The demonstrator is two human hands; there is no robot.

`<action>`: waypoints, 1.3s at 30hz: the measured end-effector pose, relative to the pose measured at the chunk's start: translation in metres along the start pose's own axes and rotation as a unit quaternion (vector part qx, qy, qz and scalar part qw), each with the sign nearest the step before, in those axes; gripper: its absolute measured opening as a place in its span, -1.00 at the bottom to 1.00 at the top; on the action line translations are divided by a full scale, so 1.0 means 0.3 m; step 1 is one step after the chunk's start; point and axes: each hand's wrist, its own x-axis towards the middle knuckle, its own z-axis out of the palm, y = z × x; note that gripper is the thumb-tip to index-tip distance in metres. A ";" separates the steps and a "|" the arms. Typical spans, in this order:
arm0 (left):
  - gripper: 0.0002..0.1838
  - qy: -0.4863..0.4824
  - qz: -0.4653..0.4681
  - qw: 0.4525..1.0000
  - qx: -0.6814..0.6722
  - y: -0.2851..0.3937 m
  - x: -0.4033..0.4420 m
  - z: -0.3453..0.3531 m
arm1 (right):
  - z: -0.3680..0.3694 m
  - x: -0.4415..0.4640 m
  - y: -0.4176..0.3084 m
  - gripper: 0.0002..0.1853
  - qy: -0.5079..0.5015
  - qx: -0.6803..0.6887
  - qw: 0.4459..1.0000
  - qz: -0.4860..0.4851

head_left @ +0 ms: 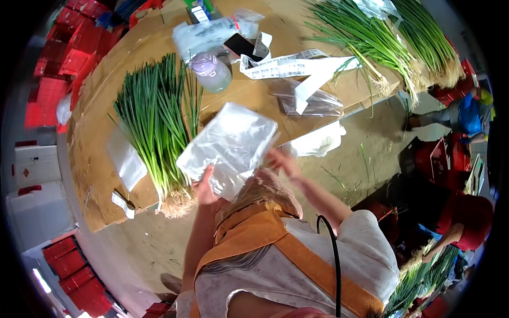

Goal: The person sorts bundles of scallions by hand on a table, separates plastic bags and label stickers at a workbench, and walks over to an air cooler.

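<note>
A stack of clear plastic bags (233,143) is held at its lower left edge by my left hand (205,188), thumb on top and fingers underneath. My right hand (283,163) is beside the stack's right edge, blurred by motion; whether it touches the plastic cannot be made out. Left of the bags, a bundle of green onions (154,111) lies on the cardboard-covered table (98,175), roots toward me. Another clear plastic sheet (126,161) lies partly beneath that bundle's left side.
Behind the bags stand a lidded jar (213,74), a phone (241,46) and a label strip (286,66). More green onions (371,42) lie at the back right. A person in red (466,222) bends at the right. Red crates (53,79) are stacked at the left.
</note>
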 end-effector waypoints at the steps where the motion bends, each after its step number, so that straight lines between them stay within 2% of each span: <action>1: -0.72 0.029 -0.013 0.999 -0.025 0.081 -0.033 0.005 | -0.074 0.020 -0.048 -0.56 0.078 -0.077 0.989 -0.099; 2: -0.72 0.058 -0.026 0.997 -0.048 0.123 -0.050 0.000 | -0.202 0.112 -0.012 -0.59 0.164 -0.179 0.950 -0.195; 3: -0.72 0.056 -0.005 0.997 -0.060 0.121 -0.048 -0.028 | -0.275 0.104 -0.105 -0.64 0.231 -0.274 0.891 -0.278; 4: -0.72 0.053 0.016 0.996 -0.071 0.116 -0.048 -0.068 | -0.347 0.130 -0.163 -0.60 0.314 -0.335 0.782 -0.422; 5: -0.71 0.050 0.039 0.995 -0.081 0.112 -0.052 -0.099 | -0.453 0.185 -0.214 -0.51 0.369 -0.472 0.654 -0.461; 6: -0.70 0.044 0.047 0.994 -0.086 0.123 -0.063 -0.113 | -0.467 0.194 -0.266 -0.37 0.461 -0.532 0.593 -0.391; 7: -0.70 0.037 0.057 0.994 -0.091 0.142 -0.078 -0.122 | -0.509 0.236 -0.297 -0.29 0.482 -0.535 0.565 -0.404; 10: -0.64 0.033 0.068 0.994 -0.081 0.151 -0.105 -0.178 | -0.544 0.275 -0.342 -0.42 0.372 -0.637 0.626 -0.255; 11: -0.63 0.043 0.076 0.991 -0.102 0.153 -0.115 -0.189 | -0.549 0.292 -0.355 -0.56 0.301 -0.692 0.619 -0.219; 13: -0.60 0.067 0.071 0.989 -0.114 0.196 -0.149 -0.182 | -0.417 0.231 -0.407 -0.68 0.159 -0.607 0.751 -0.205; 14: -0.61 0.073 0.069 0.987 -0.124 0.185 -0.152 -0.201 | -0.341 0.174 -0.432 -0.74 0.084 -0.556 0.804 -0.191; 15: -0.61 0.079 0.068 0.985 -0.134 0.171 -0.148 -0.229 | -0.283 0.108 -0.451 -0.77 0.007 -0.406 0.892 -0.197; 16: -0.61 0.083 0.067 0.984 -0.144 0.162 -0.149 -0.248 | -0.231 0.036 -0.469 -0.79 -0.068 -0.241 0.948 -0.195; 17: -0.65 0.110 0.069 0.979 -0.154 0.170 -0.155 -0.238 | -0.195 -0.005 -0.477 -0.81 -0.141 -0.068 0.970 -0.185; 20: -0.67 0.118 0.059 0.980 -0.151 0.151 -0.170 -0.288 | -0.135 -0.036 -0.465 -0.81 -0.121 0.104 0.945 -0.287; 21: -0.66 0.120 0.060 0.979 -0.154 0.162 -0.184 -0.291 | -0.137 -0.031 -0.455 -0.82 -0.101 0.113 0.958 -0.242; 24: -0.62 0.120 0.072 0.976 -0.167 0.216 -0.250 -0.307 | -0.125 -0.021 -0.419 -0.81 0.000 -0.002 0.968 -0.251; 25: -0.59 0.112 0.082 0.976 -0.171 0.237 -0.274 -0.322 | -0.124 -0.025 -0.414 -0.77 -0.009 -0.043 0.963 -0.267; 30: -0.54 0.109 0.147 0.962 -0.202 0.314 -0.385 -0.400 | -0.124 0.003 -0.355 -0.71 -0.001 -0.024 0.968 -0.248; 31: -0.52 0.139 0.155 0.954 -0.216 0.330 -0.406 -0.404 | -0.123 0.006 -0.340 -0.69 0.004 -0.029 0.968 -0.248; 32: -0.50 0.128 0.176 0.952 -0.216 0.306 -0.413 -0.464 | -0.122 0.009 -0.325 -0.67 0.009 -0.035 0.968 -0.248; 34: -0.52 0.190 0.188 0.943 -0.201 0.310 -0.450 -0.527 | -0.115 0.022 -0.296 -0.69 0.050 -0.038 0.962 -0.265; 36: -0.48 0.136 0.212 0.936 -0.245 0.263 -0.495 -0.657 | -0.095 0.027 -0.287 -0.72 0.091 -0.037 0.953 -0.287; 39: -0.44 0.219 0.208 0.912 -0.278 0.252 -0.575 -0.753 | -0.054 0.029 -0.279 -0.81 0.131 -0.028 0.939 -0.317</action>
